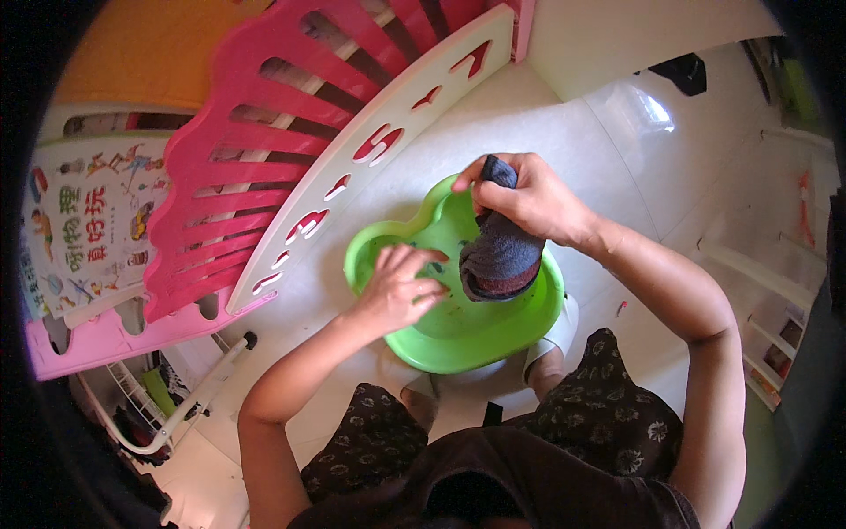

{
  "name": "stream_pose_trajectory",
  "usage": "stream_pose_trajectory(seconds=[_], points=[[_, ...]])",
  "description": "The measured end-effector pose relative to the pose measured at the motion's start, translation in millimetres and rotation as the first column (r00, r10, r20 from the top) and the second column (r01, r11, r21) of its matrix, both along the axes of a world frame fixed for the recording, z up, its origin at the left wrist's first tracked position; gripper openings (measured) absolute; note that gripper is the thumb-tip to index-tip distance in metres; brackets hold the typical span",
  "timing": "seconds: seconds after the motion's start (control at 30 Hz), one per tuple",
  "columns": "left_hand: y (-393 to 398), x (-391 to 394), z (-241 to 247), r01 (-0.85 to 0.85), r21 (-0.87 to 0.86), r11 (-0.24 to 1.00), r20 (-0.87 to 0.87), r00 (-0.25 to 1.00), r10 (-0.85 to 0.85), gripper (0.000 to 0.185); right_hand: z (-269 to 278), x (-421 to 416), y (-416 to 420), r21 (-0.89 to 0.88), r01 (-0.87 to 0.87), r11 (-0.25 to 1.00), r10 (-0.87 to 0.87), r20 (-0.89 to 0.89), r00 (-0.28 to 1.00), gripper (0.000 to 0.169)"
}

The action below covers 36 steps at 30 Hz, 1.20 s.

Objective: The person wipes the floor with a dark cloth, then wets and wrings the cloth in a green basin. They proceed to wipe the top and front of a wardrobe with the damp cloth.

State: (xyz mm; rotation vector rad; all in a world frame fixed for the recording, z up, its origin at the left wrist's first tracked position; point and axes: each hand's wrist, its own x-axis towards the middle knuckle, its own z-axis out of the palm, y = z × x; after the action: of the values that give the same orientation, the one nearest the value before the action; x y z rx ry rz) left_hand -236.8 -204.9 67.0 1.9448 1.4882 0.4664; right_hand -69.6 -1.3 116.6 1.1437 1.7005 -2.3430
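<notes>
A bunched dark grey cloth [503,254] with a reddish-brown patch hangs from my right hand [529,192], whose fingers close round its narrow upper end. It hangs over the right part of a bright green plastic basin [462,337] with a rounded, lobed rim, which stands on the floor between my feet. My left hand [404,287] is over the basin's left part, its fingers apart and curled, holding nothing. Small dark marks show on the basin's floor. Whether there is water in it, I cannot tell.
At the left stands a pink slatted plastic panel [264,172] with a white strip [330,178] of cut-out numbers. Behind it is a printed poster or cover [99,225]. A white metal-framed rack [178,423] stands lower left. A small red object [622,307] lies on the tiles at right.
</notes>
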Motion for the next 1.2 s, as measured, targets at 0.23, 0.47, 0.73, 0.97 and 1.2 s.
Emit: stream_pose_trajectory(seconds=[0.23,0.47,0.73,0.97,1.2], points=[[39.8,-27.4,14.1,-0.356,-0.193,0.915,0.503,0.765,0.403,0.084,-0.9,-16.8,31.4,-0.076,0.377,0.923,-0.385,-0.182,0.905,0.024],[49.3,-33.3,14.1,-0.445,-0.517,0.731,0.646,0.357,0.674,0.061,-30.6,-33.2,21.4,-0.334,0.287,0.898,-0.367,-0.209,0.906,0.033],[29.6,-38.2,1.1,-0.572,-0.248,0.782,0.505,0.612,0.608,0.042,-59.4,-48.9,42.4,0.003,-0.025,1.000,0.024,0.165,0.986,0.038],[24.9,-29.5,10.9,-0.512,-0.289,0.809,0.478,0.655,0.585,0.039,-107.6,-89.0,50.4,0.725,-0.581,0.369,0.737,0.152,0.658,0.052],[11.0,-27.7,6.0,-0.537,-0.311,0.784,0.456,0.639,0.619,0.041,-122.8,-115.9,32.4,0.730,-0.672,0.126,0.748,0.375,0.548,0.064]])
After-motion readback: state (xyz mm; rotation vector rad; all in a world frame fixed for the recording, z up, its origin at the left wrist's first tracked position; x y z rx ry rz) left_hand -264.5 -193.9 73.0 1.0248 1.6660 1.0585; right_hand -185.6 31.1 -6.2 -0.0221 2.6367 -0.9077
